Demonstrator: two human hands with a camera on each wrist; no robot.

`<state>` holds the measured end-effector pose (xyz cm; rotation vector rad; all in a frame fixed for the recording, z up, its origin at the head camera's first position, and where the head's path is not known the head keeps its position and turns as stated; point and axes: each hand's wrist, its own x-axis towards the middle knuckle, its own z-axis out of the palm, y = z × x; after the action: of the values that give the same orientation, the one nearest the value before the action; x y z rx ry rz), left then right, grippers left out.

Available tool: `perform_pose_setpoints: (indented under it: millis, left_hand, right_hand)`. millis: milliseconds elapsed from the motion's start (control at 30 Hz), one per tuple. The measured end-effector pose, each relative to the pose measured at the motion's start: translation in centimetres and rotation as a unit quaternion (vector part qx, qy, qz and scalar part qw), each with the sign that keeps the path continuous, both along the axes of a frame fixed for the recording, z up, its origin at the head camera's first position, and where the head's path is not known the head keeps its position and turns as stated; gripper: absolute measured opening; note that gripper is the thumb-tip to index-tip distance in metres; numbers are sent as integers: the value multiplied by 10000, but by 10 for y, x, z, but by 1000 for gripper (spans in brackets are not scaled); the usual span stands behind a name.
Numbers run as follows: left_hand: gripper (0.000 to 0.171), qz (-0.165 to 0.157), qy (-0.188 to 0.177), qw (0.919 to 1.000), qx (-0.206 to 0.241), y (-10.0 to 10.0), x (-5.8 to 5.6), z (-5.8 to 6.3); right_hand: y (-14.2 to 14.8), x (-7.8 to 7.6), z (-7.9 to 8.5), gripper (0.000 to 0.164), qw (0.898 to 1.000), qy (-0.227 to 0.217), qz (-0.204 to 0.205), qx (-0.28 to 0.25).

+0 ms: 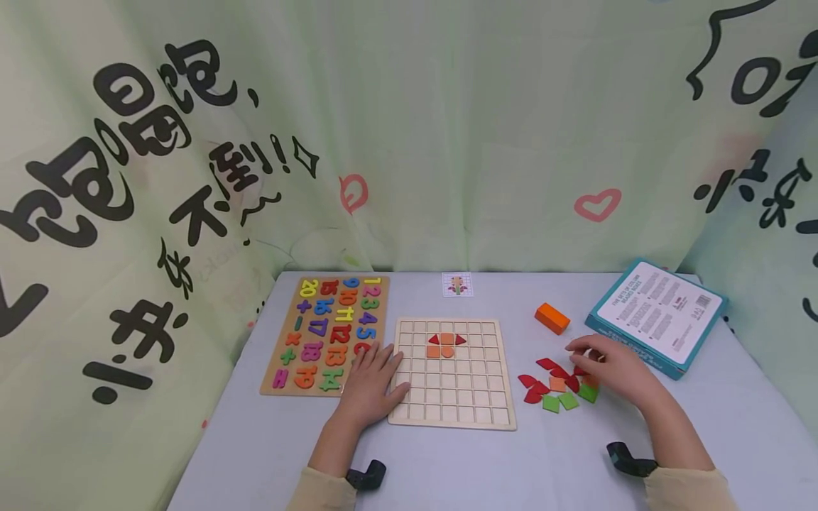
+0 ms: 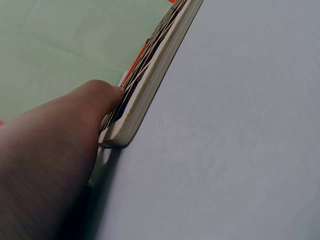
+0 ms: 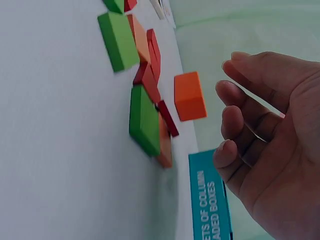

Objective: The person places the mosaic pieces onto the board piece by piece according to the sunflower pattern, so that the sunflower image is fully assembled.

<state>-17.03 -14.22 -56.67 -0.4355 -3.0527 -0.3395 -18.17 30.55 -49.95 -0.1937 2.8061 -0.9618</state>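
Observation:
My left hand point(image 1: 372, 383) rests with fingers spread at the left edge of a wooden grid board point(image 1: 469, 395), its thumb point(image 2: 102, 95) on the board's rim. Near the board's top sit several small pieces, among them an orange square point(image 1: 447, 338) and a red triangle point(image 1: 461, 340). Over the loose pieces at right hovers my right hand point(image 1: 610, 365), fingers loosely bent. The right wrist view shows nothing between its thumb and fingers point(image 3: 232, 120). Below it lie red petal-shaped pieces point(image 1: 535, 390), green pieces point(image 1: 568, 401) and an orange square point(image 1: 557, 384).
A number board point(image 1: 287, 369) with colourful digits lies left of the grid board, partly under my left hand. A small pattern card point(image 1: 457, 284) lies at the back. An orange block point(image 1: 552, 319) and a teal box point(image 1: 658, 319) stand at the right.

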Motion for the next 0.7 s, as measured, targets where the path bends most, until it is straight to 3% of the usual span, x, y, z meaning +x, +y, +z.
perform_pose_setpoints:
  millis: [300, 700]
  left_hand:
    - [68, 9, -29, 10000, -13, -1, 0, 0]
    - [68, 21, -85, 10000, -7, 0, 1, 2]
  right_hand:
    - [34, 12, -15, 41, 9990, -81, -232, 363]
    - [50, 18, -34, 47, 9985, -263, -192, 431]
